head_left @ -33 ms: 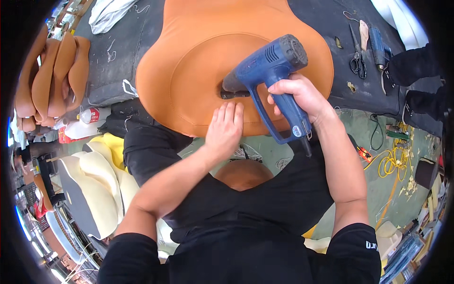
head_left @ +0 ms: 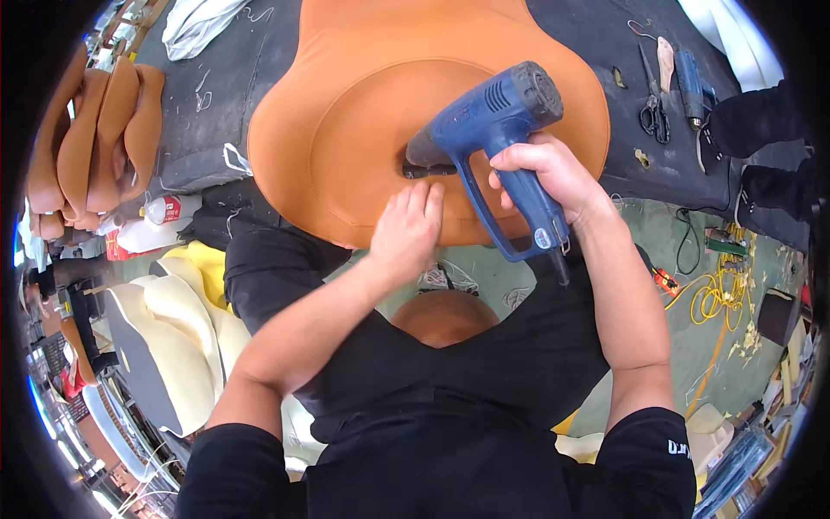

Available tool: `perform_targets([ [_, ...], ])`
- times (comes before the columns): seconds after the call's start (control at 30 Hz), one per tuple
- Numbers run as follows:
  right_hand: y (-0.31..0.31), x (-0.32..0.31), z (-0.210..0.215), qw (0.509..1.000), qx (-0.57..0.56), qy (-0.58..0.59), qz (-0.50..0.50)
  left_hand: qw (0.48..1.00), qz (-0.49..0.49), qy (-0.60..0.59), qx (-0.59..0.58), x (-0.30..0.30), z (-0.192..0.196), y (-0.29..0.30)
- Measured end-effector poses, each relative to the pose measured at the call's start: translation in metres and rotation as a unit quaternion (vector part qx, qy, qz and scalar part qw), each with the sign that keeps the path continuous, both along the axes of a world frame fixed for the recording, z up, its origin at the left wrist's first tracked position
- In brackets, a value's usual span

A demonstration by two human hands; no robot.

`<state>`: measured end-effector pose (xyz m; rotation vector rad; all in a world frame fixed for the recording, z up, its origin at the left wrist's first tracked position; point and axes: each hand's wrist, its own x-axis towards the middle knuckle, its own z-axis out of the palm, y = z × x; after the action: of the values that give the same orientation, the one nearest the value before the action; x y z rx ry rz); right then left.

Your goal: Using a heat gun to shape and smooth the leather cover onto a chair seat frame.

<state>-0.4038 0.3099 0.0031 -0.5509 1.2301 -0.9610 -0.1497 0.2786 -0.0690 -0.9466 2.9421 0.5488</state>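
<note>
A large orange leather-covered seat piece (head_left: 346, 173) lies in front of me, with a stitched round outline and a dark slot (head_left: 432, 173) through its cover. My right hand (head_left: 553, 177) is wrapped round the handle of a blue heat gun (head_left: 484, 117). The gun's nozzle points down and left, right at the slot, and hides part of it. My left hand (head_left: 408, 227) rests flat on the leather just below the slot, fingers stretched out, holding nothing.
Scissors (head_left: 654, 117) and a second heat gun (head_left: 689, 82) lie on the dark table (head_left: 596, 52) at right, near another person's feet (head_left: 739, 186). Yellow cord (head_left: 722, 290) coils on the floor. Orange padded parts (head_left: 99, 138) stack at far left, above cream foam pieces (head_left: 173, 333).
My left hand has shifted slightly up and to the left on the leather, closer to the slot. The right hand and heat gun have hardly moved.
</note>
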Motion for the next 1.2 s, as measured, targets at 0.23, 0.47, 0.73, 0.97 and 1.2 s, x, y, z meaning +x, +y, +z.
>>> perform_targets([
  [0.23,0.0,0.001,0.0,1.0,0.0,0.006,-0.004,1.0,-0.006,0.024,0.0,-0.003,-0.003,-0.01],
  [0.47,-0.001,0.003,0.007,1.0,-0.002,0.009,0.002,0.998,-0.005,0.009,-0.065,-0.001,-0.002,-0.004],
  [0.73,0.003,0.001,-0.002,1.0,-0.011,0.004,0.006,0.988,0.012,0.015,-0.155,-0.005,-0.017,0.022],
  [0.97,0.01,-0.009,0.004,0.999,-0.041,0.01,-0.013,0.999,-0.003,0.018,0.026,0.04,-0.002,0.005],
  [1.2,0.023,-0.028,0.095,0.916,-0.2,0.345,-0.042,0.989,0.134,0.03,0.059,0.045,-0.013,0.026],
])
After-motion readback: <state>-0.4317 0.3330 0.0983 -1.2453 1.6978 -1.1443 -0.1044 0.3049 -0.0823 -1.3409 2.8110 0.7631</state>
